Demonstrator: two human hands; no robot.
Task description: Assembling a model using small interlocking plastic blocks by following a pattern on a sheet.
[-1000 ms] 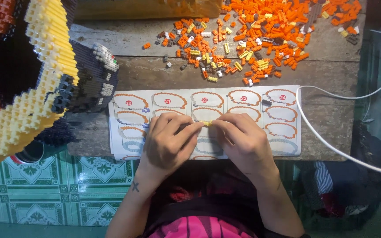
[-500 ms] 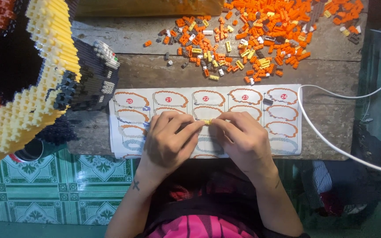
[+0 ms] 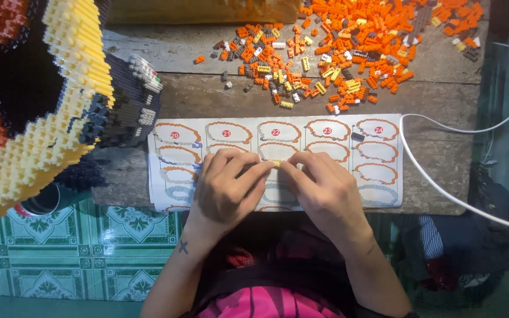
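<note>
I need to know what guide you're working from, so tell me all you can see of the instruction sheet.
The instruction sheet is white paper lying flat on the wooden table, its long side across. It shows rows of orange-outlined arch shapes, the top row marked with red dots. The left hand and right hand rest on its middle, covering part of it. A small dark brick lies on it near the right, and a white cable crosses its right edge.

Rough, weathered wooden table (image 3: 437,171), matt paper sheet (image 3: 337,126), glossy plastic bricks (image 3: 349,41).
</note>
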